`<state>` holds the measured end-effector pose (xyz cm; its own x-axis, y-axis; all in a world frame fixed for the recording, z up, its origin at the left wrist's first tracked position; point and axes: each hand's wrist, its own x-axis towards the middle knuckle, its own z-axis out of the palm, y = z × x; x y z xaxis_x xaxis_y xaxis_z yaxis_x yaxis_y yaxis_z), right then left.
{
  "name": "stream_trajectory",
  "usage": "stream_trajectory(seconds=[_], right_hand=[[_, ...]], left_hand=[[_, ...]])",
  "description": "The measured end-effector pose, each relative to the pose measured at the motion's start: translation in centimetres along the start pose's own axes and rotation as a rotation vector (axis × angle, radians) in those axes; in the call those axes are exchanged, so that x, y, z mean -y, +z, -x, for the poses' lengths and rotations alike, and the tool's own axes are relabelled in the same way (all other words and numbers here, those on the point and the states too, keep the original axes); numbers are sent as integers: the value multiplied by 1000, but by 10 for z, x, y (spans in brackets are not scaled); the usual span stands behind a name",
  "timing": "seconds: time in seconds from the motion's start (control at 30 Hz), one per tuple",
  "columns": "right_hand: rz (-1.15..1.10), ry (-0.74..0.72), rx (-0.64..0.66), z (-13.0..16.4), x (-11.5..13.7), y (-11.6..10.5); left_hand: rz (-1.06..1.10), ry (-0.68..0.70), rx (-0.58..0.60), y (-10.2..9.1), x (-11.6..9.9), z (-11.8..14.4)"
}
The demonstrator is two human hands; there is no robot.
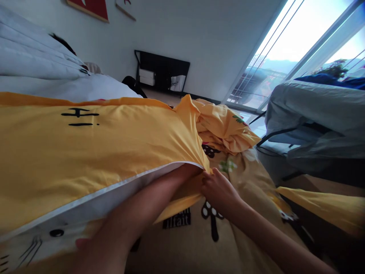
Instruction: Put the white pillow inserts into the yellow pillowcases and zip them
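A yellow duvet cover (128, 133) with "Hi!" printed in black spreads across the left and middle of the view. Along its near side runs an open, white-edged slit. My left forearm (148, 205) reaches into this slit, and the cloth hides my left hand, so its fingers do not show. At the slit's right end, my right hand (218, 188) is closed, pinching the edge of the cover. Below the slit lies a layer with a printed animal face (57, 233). Under my right hand is a brown patterned sheet (205, 251).
Bunched yellow-orange bedding (225, 123) lies beyond my right hand. White bedding (94, 87) is at the far left. A black shelf (162, 62) stands by the wall. On the right are a plastic-covered bed (322, 102) and an open cardboard box (316, 182) near a window.
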<state>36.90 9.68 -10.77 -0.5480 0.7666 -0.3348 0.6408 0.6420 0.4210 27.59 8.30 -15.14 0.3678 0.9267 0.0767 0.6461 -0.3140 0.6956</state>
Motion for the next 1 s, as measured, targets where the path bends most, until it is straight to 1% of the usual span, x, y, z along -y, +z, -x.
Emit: stream_trajectory(seconds=[0.17,0.23,0.3,0.4,0.47,0.6,0.7,0.8,0.9,1.0], right_hand=[[33,4,-26,7,1,-10],[48,-10,-46,11,2,-9],[55,-20,-81,16,4,-4],[75,-29,-195,20,7,6],[96,-41,-244,21,8,8],[114,-63,-247,22,7,2],[120,-82,-245,25,5,-3],[131,-79,-278,29,5,-6],[149,-76,-330,35,4,-9],[155,-73,-345,39,3,-11]], left_hand=[[57,-44,-18,13,-16,-6],[77,-67,-17,17,-18,-4],[94,-87,-11,20,-19,-2],[116,-106,-6,21,-19,0],[129,-113,-4,20,-18,1],[151,-102,16,17,-17,1],[164,-63,50,9,-10,0],[160,-22,77,-7,4,-2],[142,10,76,-26,20,-6],[117,43,61,-35,23,-10]])
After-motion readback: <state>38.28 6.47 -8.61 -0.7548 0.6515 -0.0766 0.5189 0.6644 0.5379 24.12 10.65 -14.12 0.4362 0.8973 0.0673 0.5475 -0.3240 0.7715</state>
